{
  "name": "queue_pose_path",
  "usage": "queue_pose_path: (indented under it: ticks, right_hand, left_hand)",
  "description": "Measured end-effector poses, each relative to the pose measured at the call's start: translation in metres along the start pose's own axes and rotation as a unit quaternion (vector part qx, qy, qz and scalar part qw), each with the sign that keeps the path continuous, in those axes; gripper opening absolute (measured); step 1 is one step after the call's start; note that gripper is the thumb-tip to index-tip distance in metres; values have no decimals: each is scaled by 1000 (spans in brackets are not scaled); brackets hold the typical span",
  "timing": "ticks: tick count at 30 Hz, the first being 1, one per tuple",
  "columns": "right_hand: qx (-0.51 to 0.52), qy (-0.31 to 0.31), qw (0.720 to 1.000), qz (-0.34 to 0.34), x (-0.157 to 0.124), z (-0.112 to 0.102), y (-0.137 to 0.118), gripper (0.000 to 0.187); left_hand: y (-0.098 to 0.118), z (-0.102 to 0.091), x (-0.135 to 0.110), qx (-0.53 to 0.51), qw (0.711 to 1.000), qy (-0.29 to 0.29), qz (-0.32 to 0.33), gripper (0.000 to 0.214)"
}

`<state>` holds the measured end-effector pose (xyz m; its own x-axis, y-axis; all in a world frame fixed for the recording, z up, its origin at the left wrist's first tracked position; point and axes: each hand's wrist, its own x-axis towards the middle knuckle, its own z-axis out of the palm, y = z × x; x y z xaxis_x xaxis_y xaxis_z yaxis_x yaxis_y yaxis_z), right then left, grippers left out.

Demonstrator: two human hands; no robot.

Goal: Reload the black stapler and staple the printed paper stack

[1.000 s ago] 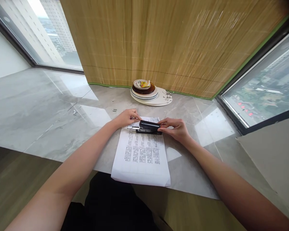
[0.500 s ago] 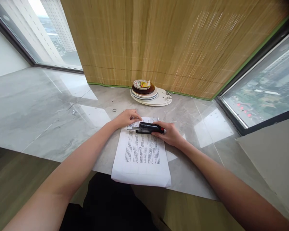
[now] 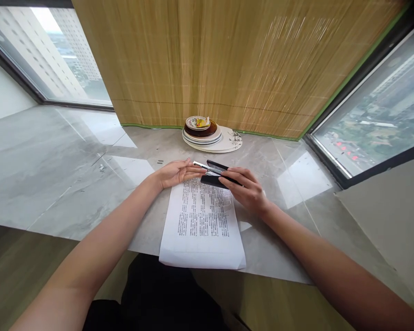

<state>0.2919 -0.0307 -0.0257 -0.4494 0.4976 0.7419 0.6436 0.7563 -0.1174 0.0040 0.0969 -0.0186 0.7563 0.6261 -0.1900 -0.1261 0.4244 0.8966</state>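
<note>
My right hand (image 3: 247, 186) is wrapped round a black stapler (image 3: 213, 179), lifted and turned over the far end of the paper. The stapler's black halves are spread apart, and its metal rail juts out to the left. My left hand (image 3: 177, 174) is open, palm tilted up, with its stretched fingers at the stapler's front end; whether they touch it I cannot tell. Below lies a printed sheet of paper (image 3: 202, 220) with columns of dark text. Its near edge bends over the edge of the counter.
A stack of plates (image 3: 203, 133) with a small yellow packet (image 3: 203, 122) on top stands at the back by a bamboo blind (image 3: 193, 59). Two small grey staple strips (image 3: 160, 162) and some bits (image 3: 102, 168) lie on the grey marble counter (image 3: 65, 193) at left.
The stapler has been raised off the paper and rolled over in my right hand, its halves now apart. My left hand has let go of the paper's far edge and turned palm up.
</note>
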Motion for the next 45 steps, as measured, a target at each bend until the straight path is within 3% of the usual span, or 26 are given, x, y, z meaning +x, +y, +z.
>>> queue_pose_path:
  ticks: [4,6,10,13,16,19,22,25,27,33,40,45]
  right_hand:
    - [-27,-36,997,-56,-3,-1,0,44]
    - [-36,-40,997,-52,-4,-1,0,43]
    - [-27,17,999,-6,1,1,-3,45]
    - [3,110,992,62,8,1,-6,40]
    - [78,153,964,202,12,2,-9,25]
    - [215,83,918,322,12,4,-10,26]
    - [302,-29,882,362,13,6,-10,33]
    - [321,-107,872,354,14,8,-10,33]
    - [313,-131,882,328,15,8,-11,31]
    - [258,-62,950,168,22,-1,-21,41]
    - [238,-173,951,94,21,3,-22,64]
    - [218,-180,953,104,20,4,-24,63]
  left_hand:
    - [0,0,-1,-2,1000,-7,4,39]
    - [-1,0,-1,-1,1000,-10,12,36]
    - [-2,-2,-1,-1,1000,-9,17,30]
    - [-1,-5,0,-6,1000,18,16,30]
    - [0,-7,1,-20,996,82,43,30]
    - [1,-7,4,-16,986,137,93,22]
    - [2,-3,4,14,980,142,140,23]
    - [3,4,2,86,970,128,187,52]
    - [3,9,0,144,958,121,217,61]
    - [0,26,-5,251,925,85,271,63]
    - [-3,40,-7,286,914,49,284,55]
    - [-8,44,-5,298,909,34,289,53]
